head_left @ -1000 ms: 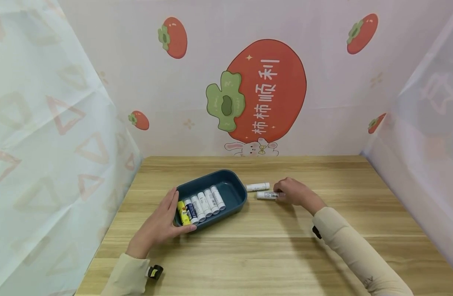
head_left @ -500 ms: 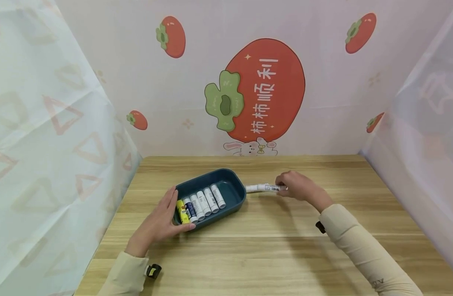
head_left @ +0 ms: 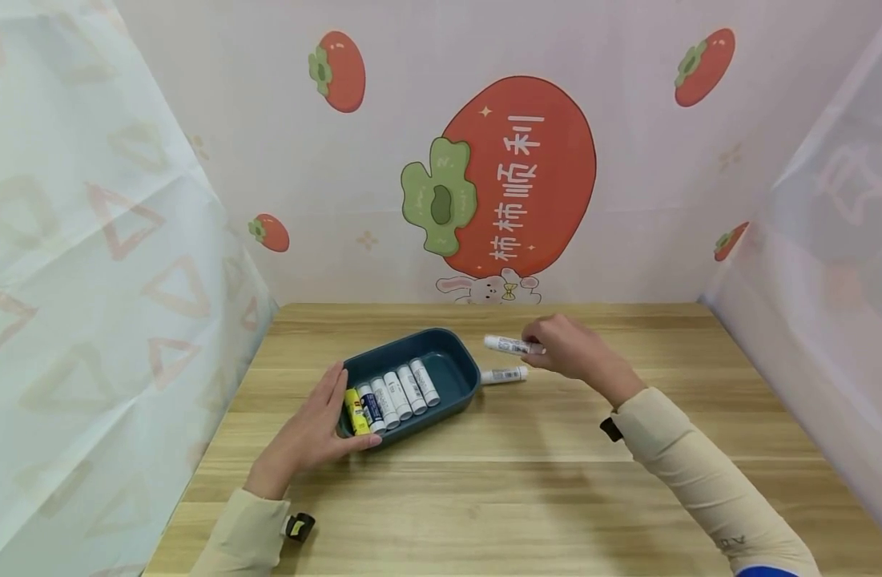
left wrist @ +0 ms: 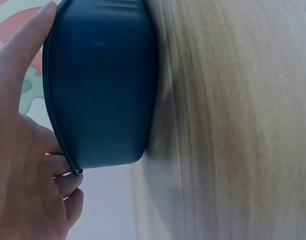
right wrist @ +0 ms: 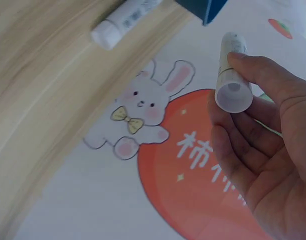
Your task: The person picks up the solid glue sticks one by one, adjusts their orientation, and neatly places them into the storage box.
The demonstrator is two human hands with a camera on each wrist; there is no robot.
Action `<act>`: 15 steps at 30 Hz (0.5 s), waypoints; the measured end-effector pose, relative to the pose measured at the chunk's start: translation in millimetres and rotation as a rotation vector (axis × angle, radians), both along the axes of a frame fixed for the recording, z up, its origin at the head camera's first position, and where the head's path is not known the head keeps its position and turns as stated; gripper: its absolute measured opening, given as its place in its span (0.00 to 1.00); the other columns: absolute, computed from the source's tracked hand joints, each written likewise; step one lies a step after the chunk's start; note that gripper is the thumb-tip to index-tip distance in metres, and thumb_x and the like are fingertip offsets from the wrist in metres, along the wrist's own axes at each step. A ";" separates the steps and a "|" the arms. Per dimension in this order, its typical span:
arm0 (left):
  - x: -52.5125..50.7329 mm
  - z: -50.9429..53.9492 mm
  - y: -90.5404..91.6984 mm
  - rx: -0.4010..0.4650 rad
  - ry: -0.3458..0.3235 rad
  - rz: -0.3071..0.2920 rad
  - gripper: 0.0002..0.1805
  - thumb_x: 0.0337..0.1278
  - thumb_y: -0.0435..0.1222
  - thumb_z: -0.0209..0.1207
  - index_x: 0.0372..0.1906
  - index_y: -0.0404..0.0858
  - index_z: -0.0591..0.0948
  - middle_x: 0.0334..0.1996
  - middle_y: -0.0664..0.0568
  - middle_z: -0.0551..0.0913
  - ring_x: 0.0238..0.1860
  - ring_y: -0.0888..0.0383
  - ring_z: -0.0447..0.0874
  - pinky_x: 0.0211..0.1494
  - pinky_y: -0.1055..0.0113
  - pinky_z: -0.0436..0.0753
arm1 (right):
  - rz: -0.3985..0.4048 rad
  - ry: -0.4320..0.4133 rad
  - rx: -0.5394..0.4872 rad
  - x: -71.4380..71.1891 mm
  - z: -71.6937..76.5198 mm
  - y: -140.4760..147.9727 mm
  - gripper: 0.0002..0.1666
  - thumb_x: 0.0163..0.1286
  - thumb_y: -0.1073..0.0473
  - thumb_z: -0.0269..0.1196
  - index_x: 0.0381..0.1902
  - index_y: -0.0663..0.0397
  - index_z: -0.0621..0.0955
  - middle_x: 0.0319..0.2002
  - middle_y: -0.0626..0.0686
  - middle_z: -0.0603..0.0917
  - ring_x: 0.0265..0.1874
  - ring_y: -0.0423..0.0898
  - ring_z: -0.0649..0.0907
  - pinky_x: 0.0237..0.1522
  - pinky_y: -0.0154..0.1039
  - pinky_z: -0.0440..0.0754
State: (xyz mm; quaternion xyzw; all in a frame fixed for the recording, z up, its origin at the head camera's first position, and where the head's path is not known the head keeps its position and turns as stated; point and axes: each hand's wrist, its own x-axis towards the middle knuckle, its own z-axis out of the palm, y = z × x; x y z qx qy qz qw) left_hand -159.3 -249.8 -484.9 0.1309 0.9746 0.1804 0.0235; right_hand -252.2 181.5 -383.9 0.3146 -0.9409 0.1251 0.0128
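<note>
My left hand (head_left: 304, 437) holds the left end of a dark blue oblong tray (head_left: 455, 378), its thumb on the near side and fingers at the far rim. Several white glue sticks (head_left: 397, 394) lie side by side inside, beside a navy-and-white one (head_left: 371, 410) and a yellow tube (head_left: 356, 413) at the left end. Raised above the table, a white glue stick (head_left: 504, 344) is pinched between thumb and fingers of my right hand (head_left: 566, 349). The right wrist view shows its hollow end. Below it, another white glue stick (head_left: 505, 375) lies on the table against the tray's right end.
The tray's right part shows bare floor beside the row. Wood-grain table (head_left: 441, 497) stretches in front and to the right. A printed backdrop (head_left: 628, 264) rises behind the table, with draped sheets (head_left: 123, 320) at both sides.
My right hand has lifted one glue stick from the table and carried it up and slightly left, past the other loose one. The left hand stays on the tray.
</note>
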 end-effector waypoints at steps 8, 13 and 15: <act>0.8 -0.4 -0.3 0.016 0.003 0.002 0.75 0.51 0.78 0.61 0.86 0.32 0.44 0.88 0.39 0.38 0.87 0.37 0.44 0.84 0.38 0.61 | -0.081 0.042 -0.100 6.4 0.2 -34.6 0.10 0.67 0.53 0.75 0.40 0.54 0.90 0.30 0.49 0.89 0.21 0.40 0.78 0.26 0.33 0.79; 1.0 -0.9 -0.1 0.017 0.001 0.000 0.75 0.51 0.78 0.61 0.86 0.32 0.44 0.88 0.39 0.38 0.87 0.37 0.43 0.84 0.38 0.60 | -0.152 0.023 -0.220 11.0 -8.1 -63.9 0.10 0.68 0.53 0.74 0.39 0.55 0.91 0.29 0.49 0.89 0.22 0.41 0.80 0.26 0.33 0.80; 0.7 -1.6 0.1 0.016 0.001 0.000 0.75 0.51 0.78 0.61 0.86 0.32 0.44 0.88 0.39 0.38 0.87 0.37 0.43 0.84 0.38 0.61 | -0.187 -0.007 -0.269 13.1 -10.7 -76.9 0.11 0.69 0.53 0.74 0.40 0.56 0.91 0.30 0.50 0.90 0.23 0.42 0.81 0.27 0.33 0.82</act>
